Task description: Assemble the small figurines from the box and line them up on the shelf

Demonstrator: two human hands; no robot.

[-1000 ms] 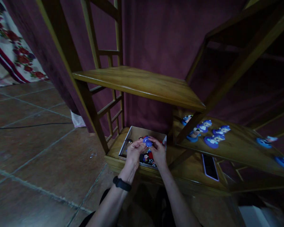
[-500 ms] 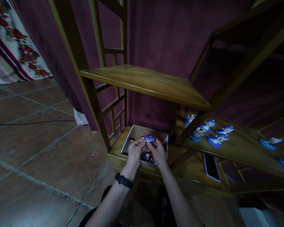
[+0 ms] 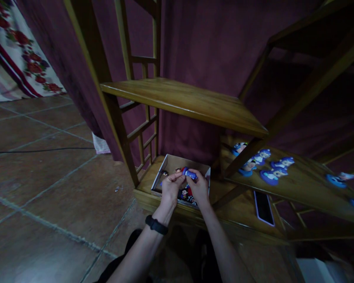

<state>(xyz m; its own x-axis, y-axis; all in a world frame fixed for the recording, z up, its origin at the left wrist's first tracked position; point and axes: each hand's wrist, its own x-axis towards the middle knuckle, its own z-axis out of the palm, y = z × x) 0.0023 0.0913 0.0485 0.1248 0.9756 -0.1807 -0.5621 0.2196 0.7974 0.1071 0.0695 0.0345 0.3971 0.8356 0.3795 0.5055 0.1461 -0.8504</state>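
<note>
Between my fingertips is a small purple figurine [image 3: 190,174], held above an open cardboard box [image 3: 191,162] on the low shelf. My left hand [image 3: 170,189], with a black band on its wrist, pinches the figurine's left end. On its other side, my right hand [image 3: 201,189] grips it with thumb and fingers. Several small figures [image 3: 185,193] with black, red and blue parts lie in the box, partly covered by my hands. A dark-haired figure [image 3: 164,173] shows near the box's left wall.
A raised wooden shelf [image 3: 183,98] juts out above the box. To the right, several purple and blue figurines [image 3: 273,175] stand on another shelf, with a phone [image 3: 264,208] lying below it. Wooden posts and a slanting strut frame the area. A cable [image 3: 41,150] crosses the tiled floor.
The purple figurine has been turned between my fingers and now points more to the right. My right hand has shifted slightly to the right. The box's contents look the same.
</note>
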